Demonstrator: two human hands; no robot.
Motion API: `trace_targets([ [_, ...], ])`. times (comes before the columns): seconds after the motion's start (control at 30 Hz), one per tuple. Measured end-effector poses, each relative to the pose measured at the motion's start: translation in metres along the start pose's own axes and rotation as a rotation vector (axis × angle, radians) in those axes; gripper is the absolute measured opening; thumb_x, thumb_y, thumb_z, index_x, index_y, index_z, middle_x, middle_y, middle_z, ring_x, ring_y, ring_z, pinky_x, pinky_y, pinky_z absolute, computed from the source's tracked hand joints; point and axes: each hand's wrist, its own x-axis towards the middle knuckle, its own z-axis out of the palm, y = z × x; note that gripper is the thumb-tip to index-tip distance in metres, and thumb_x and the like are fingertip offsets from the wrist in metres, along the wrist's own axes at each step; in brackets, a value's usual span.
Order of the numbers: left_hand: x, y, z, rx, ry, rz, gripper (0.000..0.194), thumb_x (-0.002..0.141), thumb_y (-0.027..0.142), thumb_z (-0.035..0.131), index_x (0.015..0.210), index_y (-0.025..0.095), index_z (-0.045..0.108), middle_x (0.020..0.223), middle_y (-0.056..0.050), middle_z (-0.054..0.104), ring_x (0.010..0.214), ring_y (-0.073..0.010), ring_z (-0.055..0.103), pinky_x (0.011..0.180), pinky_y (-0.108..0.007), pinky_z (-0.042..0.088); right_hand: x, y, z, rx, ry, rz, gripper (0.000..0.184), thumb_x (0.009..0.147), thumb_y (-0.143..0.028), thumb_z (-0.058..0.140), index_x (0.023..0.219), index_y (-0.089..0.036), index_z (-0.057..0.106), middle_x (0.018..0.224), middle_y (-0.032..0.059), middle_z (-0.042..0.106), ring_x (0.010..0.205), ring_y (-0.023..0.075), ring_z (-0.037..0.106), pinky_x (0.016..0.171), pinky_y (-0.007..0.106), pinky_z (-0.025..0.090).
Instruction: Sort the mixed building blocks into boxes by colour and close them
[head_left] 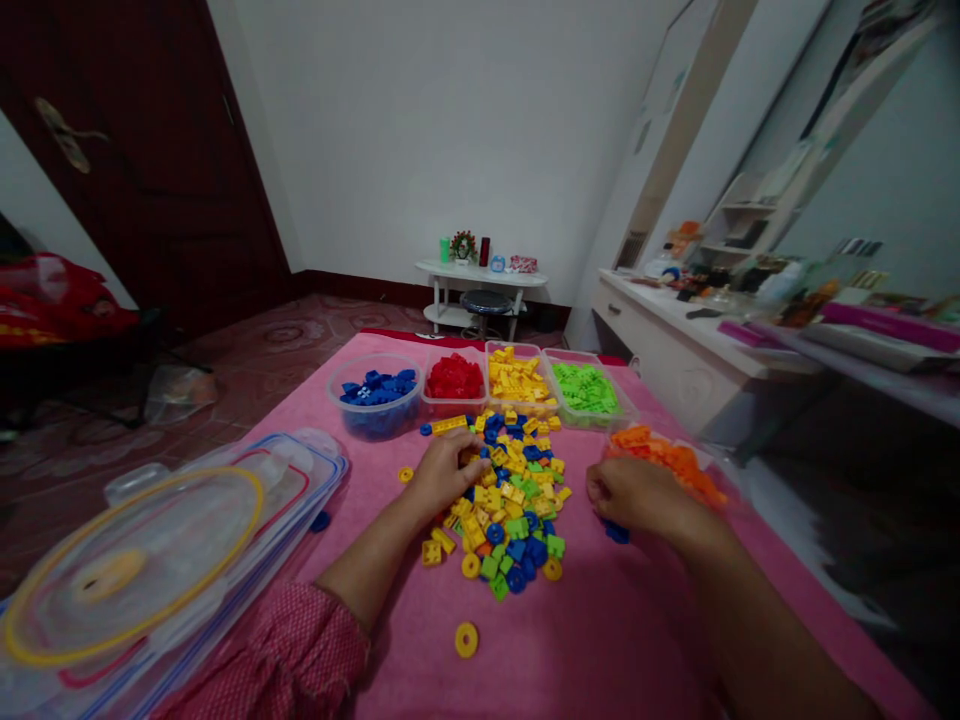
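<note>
A mixed pile of toy building bricks (pixel 510 480), mostly yellow with blue and green ones, lies on the pink cloth. My left hand (pixel 444 470) reaches into the pile's left side, fingers and thumb curled inward among the bricks; what they grip is hidden. To the right of the pile, my right hand (pixel 634 492) is closed in front of the tub of orange bricks (pixel 675 462). Whatever is inside its fingers cannot be seen. A blue piece (pixel 617 532) shows just below that hand; whether it is held or lying there I cannot tell.
Behind the pile stand tubs of blue bricks (pixel 379 390), red bricks (pixel 454 378), yellow bricks (pixel 517 378) and green bricks (pixel 586 388). Stacked clear lids (pixel 172 560) lie at the left. One yellow ring (pixel 466 640) sits near the front. A white dresser (pixel 675 335) flanks the right side.
</note>
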Motion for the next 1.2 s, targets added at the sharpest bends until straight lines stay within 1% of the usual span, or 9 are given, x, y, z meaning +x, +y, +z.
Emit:
trace_targets([
  [0.2,0.002,-0.003,0.005,0.016,0.019,-0.003,0.013,0.076,0.026,0.062,0.083,0.015,0.066,0.086,-0.004,0.063,0.081,-0.0170,0.057,0.075,-0.028,0.043,-0.025,0.006,0.028,0.024,-0.071,-0.006,0.016,0.072,-0.031,0.062,0.085,-0.021,0.065,0.088,0.0077,0.069,0.082,0.0241,0.062,0.058,0.027,0.029],
  [0.33,0.001,-0.003,0.006,-0.016,0.039,-0.010,0.014,0.075,0.027,0.063,0.082,0.015,0.066,0.084,-0.004,0.064,0.080,-0.0174,0.058,0.074,-0.028,0.043,-0.029,0.015,0.047,0.090,-0.025,-0.042,0.020,0.072,-0.019,0.055,0.091,-0.019,0.063,0.088,0.0087,0.067,0.082,0.0227,0.061,0.062,0.027,0.032],
  [0.43,0.003,0.002,0.006,-0.144,0.096,-0.095,0.018,0.074,0.030,0.064,0.086,0.016,0.067,0.084,-0.004,0.065,0.078,-0.0170,0.059,0.072,-0.028,0.044,-0.022,0.010,0.039,0.187,0.015,-0.111,0.016,0.072,-0.017,0.053,0.085,-0.017,0.063,0.081,0.0074,0.066,0.075,0.0199,0.059,0.061,0.026,0.034],
  [0.53,0.006,0.017,0.003,-0.396,0.190,-0.234,0.021,0.073,0.031,0.066,0.087,0.015,0.065,0.078,-0.003,0.064,0.072,-0.0152,0.059,0.067,-0.025,0.045,-0.008,-0.014,0.009,0.363,0.159,-0.219,0.018,0.075,-0.020,0.054,0.089,-0.018,0.065,0.079,0.0042,0.066,0.070,0.0172,0.058,0.060,0.025,0.036],
  [0.6,0.007,0.030,-0.002,-0.677,0.215,-0.361,0.024,0.072,0.032,0.066,0.089,0.016,0.062,0.076,-0.002,0.062,0.068,-0.0137,0.060,0.061,-0.023,0.046,0.004,-0.038,-0.011,0.479,0.300,-0.293,0.020,0.075,-0.020,0.056,0.092,-0.019,0.066,0.079,0.0027,0.066,0.068,0.0160,0.057,0.060,0.025,0.037],
  [0.73,0.008,0.049,-0.015,-1.350,0.030,-0.676,0.032,0.082,0.041,0.052,0.099,0.014,0.056,0.077,-0.005,0.063,0.060,-0.0142,0.063,0.052,-0.022,0.049,0.029,-0.085,-0.028,0.669,0.490,-0.395,0.026,0.073,-0.021,0.061,0.099,-0.019,0.067,0.089,0.0038,0.068,0.071,0.0157,0.058,0.065,0.026,0.042],
  [0.83,0.007,0.049,-0.023,-1.569,-0.038,-0.807,0.036,0.088,0.042,0.043,0.094,0.009,0.057,0.072,-0.008,0.062,0.054,-0.0134,0.061,0.044,-0.019,0.046,0.038,-0.105,-0.020,0.761,0.615,-0.397,0.035,0.074,-0.021,0.063,0.108,-0.021,0.065,0.099,0.0052,0.067,0.079,0.0171,0.059,0.071,0.029,0.045],
  [1.0,0.019,0.034,-0.046,-1.582,0.103,-0.826,0.021,0.090,0.023,0.043,0.081,0.009,0.057,0.069,-0.008,0.060,0.048,-0.0054,0.051,0.037,-0.010,0.032,0.033,-0.106,-0.010,0.835,0.684,-0.390,0.031,0.078,-0.022,0.061,0.108,-0.023,0.065,0.105,0.0047,0.066,0.071,0.0140,0.057,0.071,0.030,0.047],
  [1.2,0.070,0.015,-0.095,-1.110,0.460,-0.607,0.007,0.078,0.019,0.054,0.078,0.013,0.056,0.068,-0.003,0.058,0.053,-0.0060,0.051,0.050,-0.015,0.043,0.035,-0.096,-0.007,0.858,0.650,-0.344,0.024,0.078,-0.023,0.060,0.100,-0.019,0.066,0.101,0.0057,0.066,0.071,0.0148,0.057,0.068,0.029,0.046],
])
